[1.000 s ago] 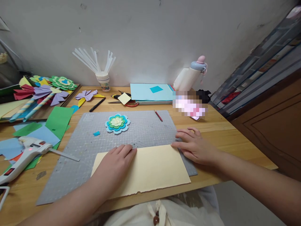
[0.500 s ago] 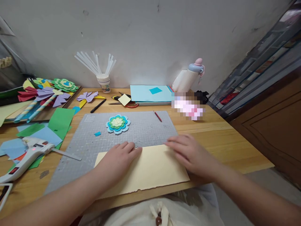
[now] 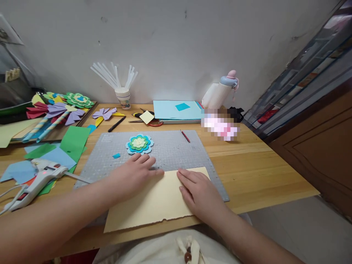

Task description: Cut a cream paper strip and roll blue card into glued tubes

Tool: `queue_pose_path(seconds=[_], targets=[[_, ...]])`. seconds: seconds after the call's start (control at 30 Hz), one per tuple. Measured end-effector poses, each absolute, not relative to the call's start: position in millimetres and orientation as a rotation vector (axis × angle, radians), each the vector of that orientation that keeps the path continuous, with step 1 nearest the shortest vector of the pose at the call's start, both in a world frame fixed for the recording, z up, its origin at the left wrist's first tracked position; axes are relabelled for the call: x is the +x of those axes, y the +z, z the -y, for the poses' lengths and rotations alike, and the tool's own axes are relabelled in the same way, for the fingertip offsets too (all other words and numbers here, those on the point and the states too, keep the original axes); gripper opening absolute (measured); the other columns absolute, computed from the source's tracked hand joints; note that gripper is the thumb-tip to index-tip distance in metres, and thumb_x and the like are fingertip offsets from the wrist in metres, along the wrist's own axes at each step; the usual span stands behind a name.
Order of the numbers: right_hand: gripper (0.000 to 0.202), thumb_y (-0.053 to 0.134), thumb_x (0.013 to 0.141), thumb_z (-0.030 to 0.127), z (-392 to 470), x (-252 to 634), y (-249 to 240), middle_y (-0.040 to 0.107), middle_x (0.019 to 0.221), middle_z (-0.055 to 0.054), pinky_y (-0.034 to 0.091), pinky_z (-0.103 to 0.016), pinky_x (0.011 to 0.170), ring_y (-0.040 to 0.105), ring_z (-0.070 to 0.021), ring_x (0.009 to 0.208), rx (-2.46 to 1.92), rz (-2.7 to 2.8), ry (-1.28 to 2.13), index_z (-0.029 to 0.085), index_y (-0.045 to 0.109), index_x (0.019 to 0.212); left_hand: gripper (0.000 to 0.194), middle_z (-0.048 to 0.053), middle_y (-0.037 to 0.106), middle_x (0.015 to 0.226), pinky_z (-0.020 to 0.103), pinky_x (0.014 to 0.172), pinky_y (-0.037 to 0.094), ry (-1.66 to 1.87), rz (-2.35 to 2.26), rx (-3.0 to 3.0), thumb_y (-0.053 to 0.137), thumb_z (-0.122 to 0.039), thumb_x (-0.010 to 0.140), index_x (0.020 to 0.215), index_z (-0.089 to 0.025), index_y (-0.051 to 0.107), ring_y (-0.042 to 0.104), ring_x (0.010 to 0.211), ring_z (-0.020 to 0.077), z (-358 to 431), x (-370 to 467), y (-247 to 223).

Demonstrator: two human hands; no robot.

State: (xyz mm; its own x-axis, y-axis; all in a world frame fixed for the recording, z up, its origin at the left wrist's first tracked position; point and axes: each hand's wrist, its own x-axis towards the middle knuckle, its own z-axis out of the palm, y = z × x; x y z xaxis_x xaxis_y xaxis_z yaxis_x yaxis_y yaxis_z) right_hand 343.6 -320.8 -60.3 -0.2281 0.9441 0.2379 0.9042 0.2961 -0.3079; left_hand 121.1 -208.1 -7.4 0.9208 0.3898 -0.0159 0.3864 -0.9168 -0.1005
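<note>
A cream paper sheet (image 3: 154,205) lies across the front of the grey cutting mat (image 3: 110,146), its ragged near edge reaching to the table's edge. My left hand (image 3: 137,168) rests over the sheet's far left edge, fingers stretched out and thumb along that edge. On the right part of the sheet my right hand (image 3: 198,189) lies flat, fingertips at the far edge. Just beyond my left hand sits a layered paper flower (image 3: 139,143) in blue, green and cream. Beside the flower is a small blue paper scrap (image 3: 116,156).
A white glue gun (image 3: 41,179) and coloured paper pieces (image 3: 73,141) lie at the left. Along the back stand a cup of white strips (image 3: 123,98), a light blue sheet (image 3: 165,110) and a bottle (image 3: 222,90). A red pencil (image 3: 185,136) lies on the mat.
My right hand has slid left along the sheet, toward my left hand. My left hand has shifted slightly away from me, and the view has moved a little.
</note>
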Motion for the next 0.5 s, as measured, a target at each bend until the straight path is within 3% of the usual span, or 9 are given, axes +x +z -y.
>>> queue_pose_path(seconds=[0.33,0.5], targets=[[0.036,0.046,0.089,0.019,321.0,343.5,-66.8,0.061,0.127,-0.009,0.048,-0.045,0.093,0.058,-0.0247,0.112,-1.643,2.16,0.101,0.019,0.059,0.123,0.044,0.006,0.053,0.097,0.035,0.08,0.03,0.111,0.65,-2.952,0.052,-0.01,0.082,0.118,-0.035,0.054,0.049,0.092,0.0239,206.4,87.1,-5.7],[0.036,0.046,0.089,0.019,321.7,343.1,-67.0,0.061,0.127,-0.01,0.048,-0.046,0.093,0.058,-0.0252,0.112,-1.648,2.177,0.095,0.016,0.06,0.123,0.05,0.005,0.054,0.098,0.035,0.082,0.031,0.158,0.7,-2.944,0.051,-0.007,0.08,0.12,-0.037,0.053,0.049,0.094,0.0239,206.4,67.2,-3.0]])
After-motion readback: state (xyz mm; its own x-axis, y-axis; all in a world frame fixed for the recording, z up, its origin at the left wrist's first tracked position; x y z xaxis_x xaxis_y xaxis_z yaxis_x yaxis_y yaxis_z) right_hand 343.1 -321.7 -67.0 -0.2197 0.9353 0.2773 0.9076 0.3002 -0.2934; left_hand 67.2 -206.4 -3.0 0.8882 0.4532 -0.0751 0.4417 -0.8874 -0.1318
